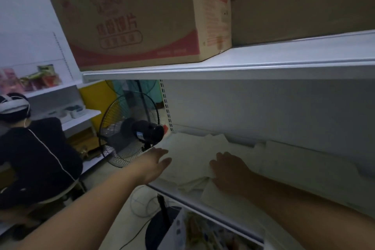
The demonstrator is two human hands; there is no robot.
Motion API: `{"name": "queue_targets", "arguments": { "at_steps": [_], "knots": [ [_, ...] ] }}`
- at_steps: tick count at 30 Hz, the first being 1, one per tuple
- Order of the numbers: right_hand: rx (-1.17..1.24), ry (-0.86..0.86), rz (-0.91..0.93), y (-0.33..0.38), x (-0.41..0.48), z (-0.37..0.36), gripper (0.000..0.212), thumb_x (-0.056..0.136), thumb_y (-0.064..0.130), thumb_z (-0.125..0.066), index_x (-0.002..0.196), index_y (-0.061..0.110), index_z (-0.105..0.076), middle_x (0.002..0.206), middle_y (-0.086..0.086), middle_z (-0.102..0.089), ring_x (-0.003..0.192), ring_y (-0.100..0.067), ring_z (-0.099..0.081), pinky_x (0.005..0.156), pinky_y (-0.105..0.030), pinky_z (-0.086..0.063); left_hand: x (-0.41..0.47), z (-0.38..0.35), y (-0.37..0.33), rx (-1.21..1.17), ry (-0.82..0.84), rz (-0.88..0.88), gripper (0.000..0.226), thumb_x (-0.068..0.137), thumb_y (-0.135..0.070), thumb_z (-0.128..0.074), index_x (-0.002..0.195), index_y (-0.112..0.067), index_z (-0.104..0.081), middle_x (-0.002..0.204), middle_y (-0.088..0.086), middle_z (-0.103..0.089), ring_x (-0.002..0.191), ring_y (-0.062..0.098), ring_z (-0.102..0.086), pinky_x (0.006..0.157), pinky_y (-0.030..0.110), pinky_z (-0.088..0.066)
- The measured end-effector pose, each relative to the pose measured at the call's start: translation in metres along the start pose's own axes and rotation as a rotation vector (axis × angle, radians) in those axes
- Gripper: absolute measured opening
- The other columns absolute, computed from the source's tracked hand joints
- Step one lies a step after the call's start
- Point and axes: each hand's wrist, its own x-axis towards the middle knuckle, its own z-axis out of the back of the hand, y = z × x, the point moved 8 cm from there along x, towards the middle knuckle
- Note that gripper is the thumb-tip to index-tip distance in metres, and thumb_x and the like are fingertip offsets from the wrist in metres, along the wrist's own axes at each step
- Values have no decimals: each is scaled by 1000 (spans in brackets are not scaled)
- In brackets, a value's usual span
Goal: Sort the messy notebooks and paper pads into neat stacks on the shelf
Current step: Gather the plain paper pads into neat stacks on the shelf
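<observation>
Pale notebooks and paper pads (194, 152) lie in a loose overlapping heap on the white shelf (263, 227), dim under the board above. A longer run of pale pads (304, 160) stretches to the right along the back. My left hand (156, 163) reaches in at the shelf's left end with fingers straight, at the edge of the heap; contact cannot be told. My right hand (229, 170) lies palm down on the pads in the middle, fingers spread flat over the paper. A crumpled or tilted sheet (194, 183) sits by the front edge, just left of my right wrist.
Two cardboard boxes (140, 16) (304, 2) stand on the upper shelf (223, 67). A black standing fan (132, 130) is close to the shelf's left end, with its base and cables on the floor. A seated person in dark clothes (34, 148) is at the left.
</observation>
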Motion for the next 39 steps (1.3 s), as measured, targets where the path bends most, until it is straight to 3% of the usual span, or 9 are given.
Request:
{"name": "queue_targets", "arguments": {
  "at_steps": [6, 9, 12, 17, 23, 27, 31, 36, 39],
  "knots": [
    [54, -444, 66, -8, 22, 41, 17, 72, 17, -50, 57, 17, -58, 48, 0, -54, 37, -15, -50, 42, -18, 2, 41, -1, 4, -234, 18, 4, 44, 102, -35, -35, 139, -15, -47, 146, 3, -44, 132, 21, -42, 107, 27, -30],
    [140, -598, 170, -5, 16, 55, 11, 60, 14, -63, 70, 16, -68, 50, 0, -61, 38, -15, -56, 30, -15, -27, 69, -2, 26, -938, 3, 141, 37, 100, -21, -42, 126, 3, -55, 109, 18, -65, 94, 32, -63, 81, 37, -50],
    [191, -775, 366, 4, 4, 67, 34, 71, 7, -64, 103, 16, -70, 91, -3, -74, 76, -14, -69, 60, -25, -56, 90, -18, 43, -1431, 229, 233, 54, 95, -46, -46, 121, -1, -59, 111, 21, -65, 90, 34, -67, 80, 42, -55],
    [-11, -824, 484, 37, 2, 66, 39, 101, 21, -33, 109, 23, -70, 126, -2, -63, 117, -19, -58, 103, -35, -41, 93, -39, 34, -1431, 640, -21, 69, 34, -33, -94, 94, -3, -76, 99, 21, -69, 85, 34, -69, 72, 36, -56],
    [223, -334, -589, -43, 25, 12, 68, 89, 45, -50, 146, 16, -27, 157, -10, -12, 141, -28, -24, 112, -42, -31, 121, -39, 48, -1471, 470, -93, 47, 72, -6, -75, 114, -20, -60, 102, 13, -73, 90, 36, -69, 69, 46, -58],
    [464, -72, -908, -53, 10, -23, 83, 88, 58, -47, 149, 11, -14, 152, -9, -25, 138, -26, -28, 111, -34, -30, 134, -46, 49, -1542, 408, -134, 34, 89, -1, -54, 114, -25, -59, 108, 14, -69, 98, 39, -64, 80, 53, -54],
    [605, -274, -1040, -59, 2, -2, 71, 80, 40, -69, 137, 9, -41, 134, -8, -49, 121, -23, -49, 90, -24, -40, 141, -58, 55, -1543, 393, -133, 37, 90, -3, -57, 123, -19, -55, 109, 12, -68, 95, 36, -66, 75, 47, -56],
    [1756, -999, -995, -52, -17, 2, 18, 84, 8, -66, 101, 1, -67, 96, -12, -71, 78, -17, -69, 72, -29, -57, 148, -64, 59, -1563, 346, -123, 39, 90, -5, -58, 125, -21, -52, 108, 8, -66, 94, 32, -64, 80, 47, -54],
    [1733, -852, -939, -17, -11, -8, 17, 89, 16, -63, 105, 12, -64, 102, -4, -71, 89, -19, -67, 79, -33, -55, 148, -63, 58, -1565, 336, -128, 41, 90, -3, -58, 127, -18, -51, 114, 12, -64, 101, 35, -62, 93, 57, -48]
  ]
}}
